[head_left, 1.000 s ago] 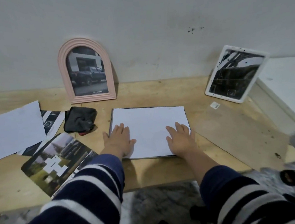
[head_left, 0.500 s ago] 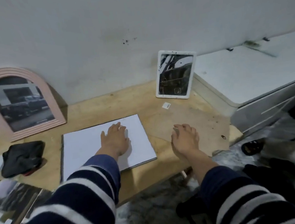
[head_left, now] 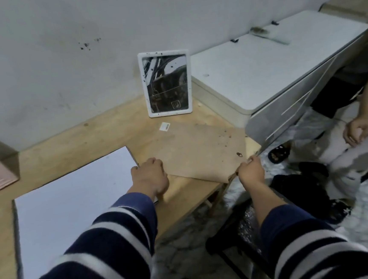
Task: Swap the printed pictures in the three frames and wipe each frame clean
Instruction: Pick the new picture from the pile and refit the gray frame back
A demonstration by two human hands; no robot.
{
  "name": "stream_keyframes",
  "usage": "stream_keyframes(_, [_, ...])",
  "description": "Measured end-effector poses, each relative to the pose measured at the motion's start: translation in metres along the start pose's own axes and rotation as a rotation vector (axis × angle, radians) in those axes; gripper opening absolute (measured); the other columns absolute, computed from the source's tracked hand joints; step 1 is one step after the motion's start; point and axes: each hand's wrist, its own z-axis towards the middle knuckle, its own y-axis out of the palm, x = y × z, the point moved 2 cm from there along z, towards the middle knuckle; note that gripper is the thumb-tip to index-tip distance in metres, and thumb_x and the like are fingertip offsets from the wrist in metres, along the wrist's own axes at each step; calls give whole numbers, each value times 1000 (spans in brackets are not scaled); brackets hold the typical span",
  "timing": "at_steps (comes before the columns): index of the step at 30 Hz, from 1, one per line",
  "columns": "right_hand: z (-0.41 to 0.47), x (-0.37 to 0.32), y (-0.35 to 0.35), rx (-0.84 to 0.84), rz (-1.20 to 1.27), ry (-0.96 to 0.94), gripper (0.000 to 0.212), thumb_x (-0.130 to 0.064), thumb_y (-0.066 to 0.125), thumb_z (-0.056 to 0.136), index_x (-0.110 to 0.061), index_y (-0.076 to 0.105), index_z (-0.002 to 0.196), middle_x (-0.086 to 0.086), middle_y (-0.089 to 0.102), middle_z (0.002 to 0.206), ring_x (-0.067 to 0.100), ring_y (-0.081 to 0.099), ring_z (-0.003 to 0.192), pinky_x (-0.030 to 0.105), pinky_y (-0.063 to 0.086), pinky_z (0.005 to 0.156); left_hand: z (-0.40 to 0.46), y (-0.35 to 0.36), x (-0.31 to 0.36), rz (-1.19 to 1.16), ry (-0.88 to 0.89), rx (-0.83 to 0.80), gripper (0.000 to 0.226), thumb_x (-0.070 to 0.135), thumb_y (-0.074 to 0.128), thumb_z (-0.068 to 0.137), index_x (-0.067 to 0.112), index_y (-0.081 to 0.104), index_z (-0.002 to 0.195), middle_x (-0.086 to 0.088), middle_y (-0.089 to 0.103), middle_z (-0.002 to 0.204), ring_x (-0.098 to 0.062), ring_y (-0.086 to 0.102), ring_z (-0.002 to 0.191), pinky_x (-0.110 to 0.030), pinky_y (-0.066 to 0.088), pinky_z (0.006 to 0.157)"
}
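With the left hand curled at the brown backing board's near-left edge and the right hand pinching its overhanging corner, lifting unevenly could bend it or sweep it into the white frame behind.

Left hand has come off the white sheet, now curled at the brown backing board near edge. Right hand has moved from tabletop to pinch the board's right corner.

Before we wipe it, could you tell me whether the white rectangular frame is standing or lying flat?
Standing: the white rectangular frame rests on its bottom edge against the wall.
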Motion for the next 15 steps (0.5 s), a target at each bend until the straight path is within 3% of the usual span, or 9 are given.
stream_keyframes(3, [2,-5,-1,58,173,92,39,-14,39,100,-12,48,137,11,52,136,32,53,117,33,44,89,2,1,-1,-31,-29,30,44,36,44,96,21,43,137,-1,42,143,-24,45,126,-44,29,109])
stream_keyframes(6, [6,-12,1,37,347,123,29,-25,43,99,-13,62,116,9,64,114,29,60,95,40,52,84,3,0,0,-57,-56,39,42,36,43,97,20,43,135,-2,45,139,-25,47,124,-43,30,107])
stream_keyframes(11, [6,-24,3,-14,625,144,20,-24,42,100,-25,56,86,7,64,106,27,61,94,44,52,87,4,-4,3,-103,-53,-33,39,38,39,99,19,43,134,-4,47,137,-27,46,124,-45,31,106])
stream_keyframes(15, [-1,-41,-6,-7,733,118,22,-19,41,98,-22,57,83,8,65,102,26,61,88,41,54,82,3,-22,0,-180,-61,20,41,37,39,100,20,40,137,-3,41,144,-26,42,128,-44,33,103])
